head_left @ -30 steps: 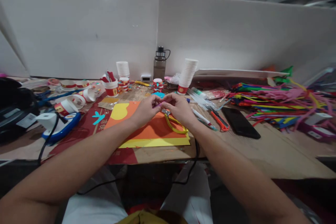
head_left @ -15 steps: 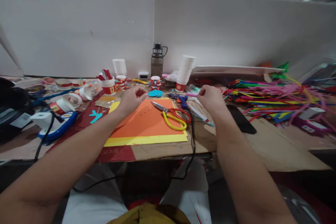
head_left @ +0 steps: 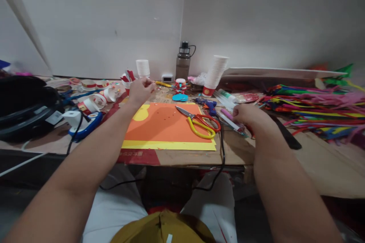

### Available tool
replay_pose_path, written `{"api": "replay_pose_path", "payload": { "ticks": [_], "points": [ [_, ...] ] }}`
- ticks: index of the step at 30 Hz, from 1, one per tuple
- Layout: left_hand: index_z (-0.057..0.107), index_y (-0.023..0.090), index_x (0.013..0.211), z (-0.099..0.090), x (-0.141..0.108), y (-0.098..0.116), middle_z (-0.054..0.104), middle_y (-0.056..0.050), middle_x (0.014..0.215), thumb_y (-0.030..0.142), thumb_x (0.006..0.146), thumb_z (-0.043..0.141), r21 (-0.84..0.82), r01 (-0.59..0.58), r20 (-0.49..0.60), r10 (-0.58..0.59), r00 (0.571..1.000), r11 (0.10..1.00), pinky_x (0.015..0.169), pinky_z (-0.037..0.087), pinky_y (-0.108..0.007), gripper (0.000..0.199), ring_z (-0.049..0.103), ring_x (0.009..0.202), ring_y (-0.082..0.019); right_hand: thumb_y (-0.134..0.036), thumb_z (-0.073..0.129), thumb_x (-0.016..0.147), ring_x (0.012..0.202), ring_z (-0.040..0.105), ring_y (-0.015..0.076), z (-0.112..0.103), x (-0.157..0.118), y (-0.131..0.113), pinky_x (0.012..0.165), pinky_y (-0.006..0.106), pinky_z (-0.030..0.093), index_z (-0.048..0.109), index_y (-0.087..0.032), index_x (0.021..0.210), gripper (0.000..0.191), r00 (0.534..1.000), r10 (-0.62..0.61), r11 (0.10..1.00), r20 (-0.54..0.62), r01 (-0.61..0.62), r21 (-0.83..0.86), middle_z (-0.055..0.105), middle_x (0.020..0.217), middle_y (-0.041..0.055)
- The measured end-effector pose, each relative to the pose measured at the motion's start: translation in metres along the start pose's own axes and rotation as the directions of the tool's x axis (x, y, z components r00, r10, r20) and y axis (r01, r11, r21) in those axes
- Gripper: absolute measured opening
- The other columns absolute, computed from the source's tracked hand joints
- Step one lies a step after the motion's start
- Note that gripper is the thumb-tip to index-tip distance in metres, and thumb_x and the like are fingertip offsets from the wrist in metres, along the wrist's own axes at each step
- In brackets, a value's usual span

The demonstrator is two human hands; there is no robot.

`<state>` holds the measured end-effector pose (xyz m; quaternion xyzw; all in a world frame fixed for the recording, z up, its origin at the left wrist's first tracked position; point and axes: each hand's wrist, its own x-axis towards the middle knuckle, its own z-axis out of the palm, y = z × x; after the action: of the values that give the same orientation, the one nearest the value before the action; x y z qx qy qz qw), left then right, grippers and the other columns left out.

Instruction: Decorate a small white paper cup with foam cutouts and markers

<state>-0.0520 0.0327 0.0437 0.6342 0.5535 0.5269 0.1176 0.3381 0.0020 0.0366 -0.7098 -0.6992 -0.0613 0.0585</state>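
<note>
My left hand (head_left: 140,92) is raised at the far left corner of the orange paper (head_left: 159,129), its fingertips pinched; whatever they hold, if anything, is too small to make out. Beneath the orange sheet lies yellow paper (head_left: 171,145), and a rounded yellow cutout (head_left: 142,114) is on top near my left wrist. To the right, my right hand (head_left: 247,115) is closed low beside a pink pen (head_left: 227,114) and a white pen (head_left: 229,122); its grip is hidden. Scissors (head_left: 199,123) with one yellow and one red handle rest on the orange paper.
Blue paper discs (head_left: 180,97), a glue gun (head_left: 209,106) with a black cord, and a tilted cup stack (head_left: 216,74) stand beyond the paper. A water bottle (head_left: 183,62) is against the wall. Colourful pipe cleaners (head_left: 316,110) and a black phone (head_left: 288,133) lie right.
My left hand has moved up and away from the paper, showing the yellow cutout. My right hand has dropped lower, and the pink pen now lies beside it. The view has shifted left.
</note>
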Motion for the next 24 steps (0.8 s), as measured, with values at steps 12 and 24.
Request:
{"api": "replay_pose_path", "payload": {
  "ticks": [12, 24],
  "points": [
    [0.055, 0.016, 0.068, -0.005, 0.003, 0.003, 0.058, 0.001, 0.058, 0.026, 0.082, 0.061, -0.322, 0.111, 0.025, -0.109, 0.994, 0.940, 0.050, 0.037, -0.022, 0.018, 0.047, 0.049, -0.008, -0.028, 0.059, 0.083, 0.075, 0.062, 0.0229, -0.005, -0.009, -0.049, 0.064, 0.031, 0.038, 0.070, -0.018, 0.087, 0.016, 0.962, 0.009, 0.991, -0.274, 0.029, 0.131, 0.071, 0.083, 0.0110],
    [0.055, 0.017, 0.056, 0.027, -0.026, 0.000, 0.056, 0.001, 0.053, 0.036, 0.082, 0.059, 0.023, -0.035, 0.246, 0.028, 0.969, 0.999, 0.054, 0.034, -0.024, 0.034, 0.047, 0.051, -0.010, -0.024, 0.056, 0.082, 0.071, 0.061, 0.0173, 0.008, -0.012, -0.066, 0.067, 0.028, 0.043, 0.065, -0.018, 0.079, 0.011, 0.959, -0.079, 0.829, -0.271, 0.214, 0.517, 0.070, 0.076, 0.0043]
  ]
}}
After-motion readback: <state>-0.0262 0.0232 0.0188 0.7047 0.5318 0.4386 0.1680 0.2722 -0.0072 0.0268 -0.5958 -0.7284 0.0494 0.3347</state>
